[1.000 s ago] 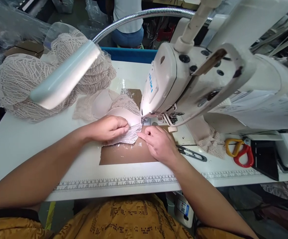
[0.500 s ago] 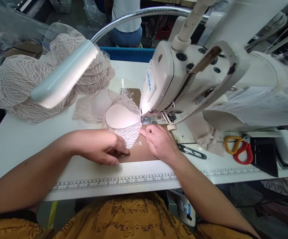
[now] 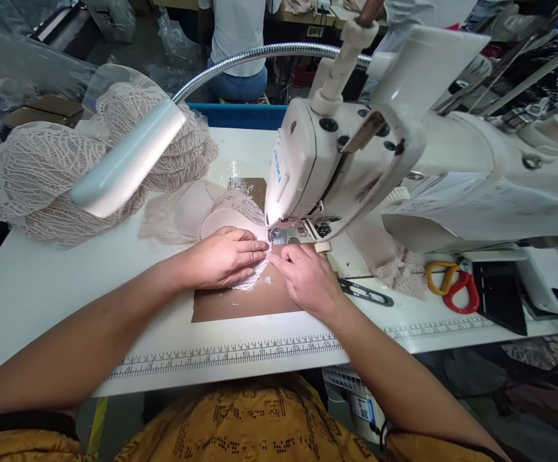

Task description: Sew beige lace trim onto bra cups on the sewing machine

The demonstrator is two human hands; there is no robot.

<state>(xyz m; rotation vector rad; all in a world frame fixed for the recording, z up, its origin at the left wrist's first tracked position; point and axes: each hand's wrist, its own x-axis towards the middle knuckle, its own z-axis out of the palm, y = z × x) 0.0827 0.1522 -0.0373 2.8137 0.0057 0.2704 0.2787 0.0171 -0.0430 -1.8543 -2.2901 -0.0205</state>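
Observation:
A pale bra cup with lace around it lies at the needle of a white sewing machine. My left hand rests flat across the lower part of the cup, fingers stretched toward the needle. My right hand is closed, thumb and forefinger pinching the lace edge just below the presser foot. The fingertips of both hands nearly meet there. Under the work is a brown sheet. My left hand covers part of the cup and lace.
A heap of lace pieces lies left, beneath a lamp on a bendable neck. Right of the machine are lace fabric, a dark slotted tool and red-and-yellow scissors. A ruler strip runs along the front edge. A person sits beyond.
My left hand has moved up and right, from the lower tip of the lace onto the cup near the needle, fingers now straightened. My right hand keeps its place by the needle.

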